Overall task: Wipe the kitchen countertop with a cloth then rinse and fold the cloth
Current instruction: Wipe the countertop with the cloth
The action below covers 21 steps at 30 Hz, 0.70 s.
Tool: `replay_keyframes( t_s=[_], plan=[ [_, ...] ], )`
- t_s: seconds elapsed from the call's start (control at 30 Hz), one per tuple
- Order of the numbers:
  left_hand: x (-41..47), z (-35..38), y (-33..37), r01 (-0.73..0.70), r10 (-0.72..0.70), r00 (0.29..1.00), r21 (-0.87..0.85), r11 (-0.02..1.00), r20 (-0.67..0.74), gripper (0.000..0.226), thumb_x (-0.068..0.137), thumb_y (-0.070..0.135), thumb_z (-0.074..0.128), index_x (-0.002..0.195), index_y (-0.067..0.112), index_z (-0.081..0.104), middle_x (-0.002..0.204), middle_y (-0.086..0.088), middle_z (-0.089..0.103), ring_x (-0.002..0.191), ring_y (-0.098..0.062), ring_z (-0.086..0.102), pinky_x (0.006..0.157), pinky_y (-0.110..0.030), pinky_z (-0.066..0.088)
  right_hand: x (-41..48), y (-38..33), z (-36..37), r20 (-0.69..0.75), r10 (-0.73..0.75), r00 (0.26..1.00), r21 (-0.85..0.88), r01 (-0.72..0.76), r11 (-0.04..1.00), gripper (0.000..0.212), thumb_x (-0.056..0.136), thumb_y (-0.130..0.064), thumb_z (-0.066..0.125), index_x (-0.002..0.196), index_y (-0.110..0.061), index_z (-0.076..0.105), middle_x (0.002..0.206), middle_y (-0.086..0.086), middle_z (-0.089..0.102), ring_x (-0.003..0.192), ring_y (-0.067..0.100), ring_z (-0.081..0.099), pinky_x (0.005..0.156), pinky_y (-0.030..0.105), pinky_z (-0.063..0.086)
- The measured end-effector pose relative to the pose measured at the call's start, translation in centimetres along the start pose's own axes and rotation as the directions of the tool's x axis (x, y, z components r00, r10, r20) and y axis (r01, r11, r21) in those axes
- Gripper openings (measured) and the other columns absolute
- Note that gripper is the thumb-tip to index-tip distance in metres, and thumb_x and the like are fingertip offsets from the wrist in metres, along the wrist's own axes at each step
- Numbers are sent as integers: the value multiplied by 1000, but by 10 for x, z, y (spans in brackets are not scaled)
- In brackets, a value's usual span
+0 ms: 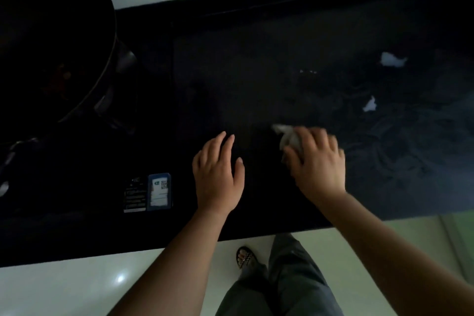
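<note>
Head view: a pale cloth [288, 138] is bunched on the dark bench [256, 59] near its front edge. It lies under the right hand [318, 159], whose grip is clamped over it with fingers curled, likely to press it down for wiping. Just beside it the left hand [218, 177] lies flat, its grip open and holding nothing, probably bracing. Two white scraps [392, 59] lie farther right.

Two labels stand side by side on the dark countertop [89, 226]. The black label [134, 196] carries pale lines of print, too blurred to read. The blue-bordered label [159, 192] shows a QR code; its wording is illegible.
</note>
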<state>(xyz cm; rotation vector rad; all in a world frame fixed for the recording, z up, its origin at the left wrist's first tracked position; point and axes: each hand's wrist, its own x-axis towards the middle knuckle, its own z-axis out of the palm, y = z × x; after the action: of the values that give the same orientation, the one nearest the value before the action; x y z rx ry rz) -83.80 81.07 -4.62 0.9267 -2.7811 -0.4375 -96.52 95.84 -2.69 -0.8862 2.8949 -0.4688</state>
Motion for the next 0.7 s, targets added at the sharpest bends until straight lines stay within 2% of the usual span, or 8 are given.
replay_keyframes(
  t_s=[0.07,0.13,0.27,0.43,0.47,0.53,0.63,0.7],
  plan=[
    [0,0,1,-2,2,1000,1,1000,-3,49,89,36,40,133,18,49,142,-1,45,130,-21,38,105,-44,32,33,-9,3,-37,195,980,42,-193,980,50,92,-47,42,134,-20,41,129,9,45,114,31,44,88,47,40],
    [1,0,1,0,0,1000,10,1000,-1,49,89,37,40,134,19,47,143,0,44,131,-20,37,106,-44,30,54,-24,6,-42,286,957,49,-284,958,51,93,-47,39,136,-20,36,132,9,42,117,31,41,90,48,38],
    [0,1,1,-1,1,1000,15,1000,-6,50,87,37,40,133,19,48,143,-1,45,131,-22,38,104,-44,30,12,-32,8,8,56,998,15,-56,998,48,92,-48,41,132,-22,40,129,7,45,113,30,46,86,46,42],
    [0,1,1,3,-3,1000,14,1000,6,50,88,36,40,135,19,47,144,-1,43,132,-22,36,105,-46,29,-57,9,-10,79,-188,979,-47,192,980,54,88,-55,33,129,-22,47,123,6,55,108,30,53,83,43,46],
    [0,1,1,4,-4,1000,18,1000,14,50,89,36,40,135,19,46,145,-1,42,133,-22,35,106,-46,28,-48,20,-12,73,-162,984,-52,166,985,54,89,-55,33,130,-22,46,125,6,53,110,31,51,86,44,45],
    [0,2,1,8,-8,1000,22,1000,14,50,89,36,40,135,19,46,145,-1,42,133,-22,35,106,-46,28,-13,27,-14,22,16,1000,-48,-15,999,50,91,-51,37,133,-24,41,129,7,47,115,31,45,89,45,41],
    [0,1,2,11,-11,1000,18,1000,14,50,88,36,40,135,19,47,144,-1,43,133,-23,36,105,-46,28,34,6,-5,-30,262,965,-17,-262,965,49,93,-48,38,135,-22,36,133,7,41,117,32,40,90,49,39],
    [0,0,3,9,-9,1000,17,1000,21,50,88,36,39,134,18,48,143,-2,44,132,-23,36,105,-46,29,34,-8,-1,-12,221,975,-13,-221,975,49,93,-48,38,135,-21,36,132,8,41,117,32,41,89,49,39]
  ],
)
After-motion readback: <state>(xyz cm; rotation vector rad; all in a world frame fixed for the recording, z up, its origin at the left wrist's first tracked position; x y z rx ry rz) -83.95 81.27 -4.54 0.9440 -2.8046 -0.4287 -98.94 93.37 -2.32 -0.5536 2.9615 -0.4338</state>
